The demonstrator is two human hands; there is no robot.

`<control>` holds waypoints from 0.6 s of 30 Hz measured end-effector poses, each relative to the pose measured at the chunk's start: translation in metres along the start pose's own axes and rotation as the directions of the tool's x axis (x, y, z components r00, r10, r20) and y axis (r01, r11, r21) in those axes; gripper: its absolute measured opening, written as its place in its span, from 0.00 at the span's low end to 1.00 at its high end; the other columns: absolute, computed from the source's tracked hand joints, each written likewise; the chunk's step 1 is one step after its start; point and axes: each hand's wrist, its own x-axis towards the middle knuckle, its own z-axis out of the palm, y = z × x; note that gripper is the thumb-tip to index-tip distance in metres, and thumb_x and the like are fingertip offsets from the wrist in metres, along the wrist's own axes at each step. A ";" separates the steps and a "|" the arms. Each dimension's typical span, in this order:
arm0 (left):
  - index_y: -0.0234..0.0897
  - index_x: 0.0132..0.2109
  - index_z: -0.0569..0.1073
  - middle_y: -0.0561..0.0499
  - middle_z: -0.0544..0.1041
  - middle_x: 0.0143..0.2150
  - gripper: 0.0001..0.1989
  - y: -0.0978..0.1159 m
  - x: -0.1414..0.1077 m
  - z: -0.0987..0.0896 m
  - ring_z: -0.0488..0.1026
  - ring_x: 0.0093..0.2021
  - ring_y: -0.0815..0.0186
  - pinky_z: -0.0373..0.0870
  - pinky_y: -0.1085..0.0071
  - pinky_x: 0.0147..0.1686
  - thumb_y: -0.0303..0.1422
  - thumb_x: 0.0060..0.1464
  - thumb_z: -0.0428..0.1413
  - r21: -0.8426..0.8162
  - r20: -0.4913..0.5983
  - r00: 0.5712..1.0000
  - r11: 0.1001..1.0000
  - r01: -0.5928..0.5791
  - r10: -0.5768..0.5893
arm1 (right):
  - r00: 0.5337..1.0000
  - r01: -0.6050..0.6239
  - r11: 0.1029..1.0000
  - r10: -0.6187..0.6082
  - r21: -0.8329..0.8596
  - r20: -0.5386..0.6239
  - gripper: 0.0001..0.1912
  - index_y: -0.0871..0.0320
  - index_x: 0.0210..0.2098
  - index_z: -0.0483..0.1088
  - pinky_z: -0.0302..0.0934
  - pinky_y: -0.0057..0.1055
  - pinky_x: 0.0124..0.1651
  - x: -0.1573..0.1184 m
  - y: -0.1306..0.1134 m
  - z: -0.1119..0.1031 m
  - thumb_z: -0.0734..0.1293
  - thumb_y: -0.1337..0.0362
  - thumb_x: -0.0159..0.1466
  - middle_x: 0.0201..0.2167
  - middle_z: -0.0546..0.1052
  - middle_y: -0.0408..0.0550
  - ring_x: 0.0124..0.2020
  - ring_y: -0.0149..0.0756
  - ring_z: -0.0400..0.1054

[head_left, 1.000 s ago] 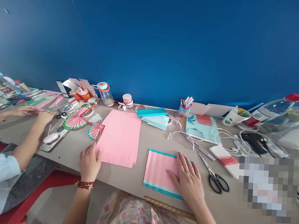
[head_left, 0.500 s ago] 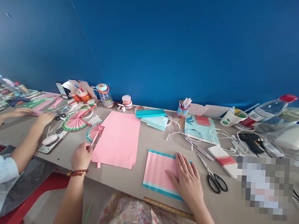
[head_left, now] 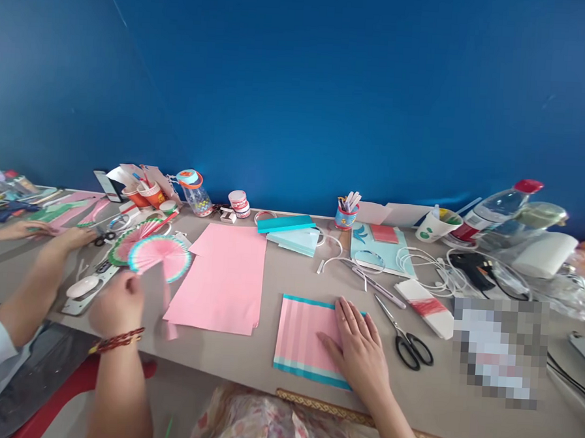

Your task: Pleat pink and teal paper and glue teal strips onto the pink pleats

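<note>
My left hand point(head_left: 117, 302), smeared by motion, is closed, with thumb and fingers pinched at one end of a small pleated paper fan point(head_left: 177, 255). The fan is pink with a blue-and-white rim and is spread into a wide, nearly round shape. A pink strip hangs from its other side by the large pink paper sheets point(head_left: 228, 278). My right hand point(head_left: 361, 347) lies flat, fingers spread, on the right part of a striped pink sheet point(head_left: 299, 330) with blue borders. Black-handled scissors point(head_left: 413, 351) lie just right of that hand.
A co-worker's hands point(head_left: 73, 239) are at the left, near a green-edged fan point(head_left: 122, 246). Teal paper point(head_left: 286, 224), a pen cup point(head_left: 346, 215), white cables point(head_left: 430, 269), a black glue gun point(head_left: 471, 269) and a bottle point(head_left: 499, 207) stand or lie along the back.
My left hand has moved left, and the blue-rimmed fan has spread from a partly folded wedge to nearly round. My right hand stays on the striped sheet. The view has shifted slightly.
</note>
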 end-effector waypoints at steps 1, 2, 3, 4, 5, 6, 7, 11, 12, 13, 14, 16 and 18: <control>0.41 0.40 0.75 0.46 0.78 0.34 0.13 -0.005 0.004 -0.009 0.75 0.37 0.52 0.72 0.57 0.35 0.41 0.59 0.49 -0.018 -0.078 0.997 1.000 0.010 -0.012 | 1.000 -0.001 1.000 0.001 0.003 0.001 0.40 0.61 0.71 0.45 0.45 0.50 0.67 0.000 0.000 0.001 0.56 0.44 0.69 0.67 0.60 0.56 0.66 0.50 0.56; 0.42 0.42 0.74 0.47 0.78 0.38 0.13 -0.009 0.006 -0.018 0.75 0.42 0.53 0.73 0.56 0.39 0.41 0.59 0.49 -0.050 -0.158 0.987 0.999 -0.008 0.000 | 1.000 -0.003 1.000 0.003 0.008 0.002 0.40 0.62 0.71 0.45 0.44 0.50 0.68 -0.001 0.001 0.002 0.56 0.44 0.69 0.67 0.60 0.56 0.66 0.50 0.56; 0.42 0.42 0.74 0.48 0.78 0.39 0.11 -0.010 0.006 -0.027 0.75 0.44 0.54 0.73 0.55 0.44 0.41 0.58 0.52 -0.146 -0.286 0.955 0.982 -0.121 0.075 | 1.000 -0.004 1.000 0.004 0.016 0.004 0.40 0.62 0.71 0.46 0.44 0.51 0.68 -0.001 0.001 0.003 0.56 0.44 0.69 0.67 0.60 0.57 0.66 0.50 0.55; 0.42 0.39 0.73 0.49 0.78 0.38 0.08 -0.008 0.003 -0.034 0.75 0.44 0.55 0.73 0.54 0.47 0.39 0.57 0.54 -0.221 -0.413 0.902 0.947 -0.234 0.127 | 1.000 -0.006 1.000 0.006 0.027 0.005 0.40 0.62 0.71 0.47 0.43 0.51 0.68 -0.001 0.002 0.005 0.56 0.44 0.69 0.67 0.60 0.57 0.66 0.50 0.55; 0.42 0.37 0.73 0.49 0.78 0.35 0.06 -0.002 -0.003 -0.041 0.75 0.43 0.56 0.73 0.55 0.47 0.38 0.56 0.56 -0.261 -0.500 0.852 0.911 -0.320 0.157 | 1.000 -0.011 0.999 0.010 0.041 0.008 0.39 0.62 0.70 0.48 0.43 0.51 0.68 -0.001 0.002 0.006 0.55 0.44 0.69 0.67 0.60 0.57 0.66 0.50 0.55; 0.41 0.36 0.72 0.50 0.78 0.33 0.04 0.009 -0.012 -0.047 0.75 0.39 0.58 0.74 0.57 0.45 0.36 0.54 0.58 -0.284 -0.509 0.832 0.868 -0.407 0.223 | 1.000 -0.020 0.998 0.019 0.060 0.010 0.38 0.61 0.70 0.49 0.43 0.51 0.68 0.000 0.002 0.006 0.55 0.44 0.69 0.67 0.60 0.57 0.66 0.51 0.55; 0.40 0.35 0.72 0.49 0.77 0.32 0.03 0.023 -0.024 -0.051 0.75 0.36 0.59 0.74 0.59 0.43 0.34 0.54 0.58 -0.316 -0.514 0.820 0.833 -0.454 0.252 | 0.999 -0.036 0.996 0.035 0.086 0.015 0.37 0.61 0.69 0.51 0.44 0.53 0.67 0.001 0.001 0.003 0.56 0.44 0.69 0.67 0.61 0.58 0.66 0.52 0.56; 0.39 0.35 0.70 0.47 0.76 0.33 0.02 0.097 -0.088 -0.064 0.76 0.43 0.59 0.74 0.64 0.45 0.28 0.56 0.57 -0.481 -0.387 0.722 0.542 -0.689 0.573 | 0.985 -0.158 0.920 0.124 0.358 0.117 0.36 0.58 0.67 0.57 0.47 0.58 0.65 0.014 -0.015 -0.036 0.58 0.43 0.67 0.66 0.61 0.60 0.67 0.57 0.52; 0.38 0.37 0.70 0.45 0.77 0.39 0.02 0.115 -0.105 -0.067 0.75 0.47 0.59 0.74 0.64 0.47 0.27 0.58 0.55 -0.545 -0.354 0.692 0.462 -0.699 0.630 | 0.979 -0.174 0.845 0.091 0.506 0.184 0.37 0.57 0.68 0.54 0.50 0.55 0.65 0.019 -0.023 -0.050 0.59 0.44 0.67 0.67 0.59 0.59 0.68 0.55 0.51; 0.39 0.37 0.70 0.43 0.77 0.45 0.03 0.132 -0.121 -0.071 0.75 0.50 0.60 0.74 0.65 0.48 0.26 0.59 0.53 -0.615 -0.304 0.643 0.371 -0.696 0.703 | 0.967 -0.198 0.718 0.032 0.668 0.251 0.38 0.55 0.70 0.49 0.53 0.51 0.65 0.024 -0.031 -0.064 0.59 0.44 0.67 0.68 0.58 0.58 0.68 0.52 0.51; 0.39 0.37 0.70 0.43 0.76 0.49 0.04 0.147 -0.137 -0.075 0.74 0.51 0.61 0.74 0.67 0.48 0.26 0.60 0.52 -0.667 -0.273 0.580 0.283 -0.689 0.768 | 0.950 -0.240 0.538 -0.039 0.808 0.309 0.41 0.53 0.71 0.46 0.57 0.48 0.63 0.029 -0.040 -0.076 0.61 0.42 0.66 0.68 0.58 0.56 0.67 0.50 0.54; 0.40 0.39 0.72 0.44 0.75 0.54 0.07 0.171 -0.161 -0.084 0.73 0.54 0.62 0.73 0.66 0.51 0.27 0.61 0.50 -0.732 -0.222 0.412 0.129 -0.669 0.884 | 0.931 -0.348 0.129 -0.070 0.929 0.359 0.42 0.51 0.67 0.54 0.64 0.44 0.56 0.038 -0.058 -0.089 0.65 0.39 0.61 0.63 0.66 0.55 0.60 0.49 0.65; 0.40 0.45 0.73 0.45 0.74 0.56 0.08 0.185 -0.177 -0.091 0.71 0.57 0.60 0.70 0.62 0.57 0.29 0.62 0.51 -0.762 -0.203 0.261 0.016 -0.648 0.944 | 0.887 -0.434 -0.189 0.083 0.881 0.454 0.31 0.55 0.55 0.67 0.66 0.40 0.51 0.044 -0.072 -0.089 0.69 0.43 0.60 0.50 0.76 0.53 0.50 0.45 0.71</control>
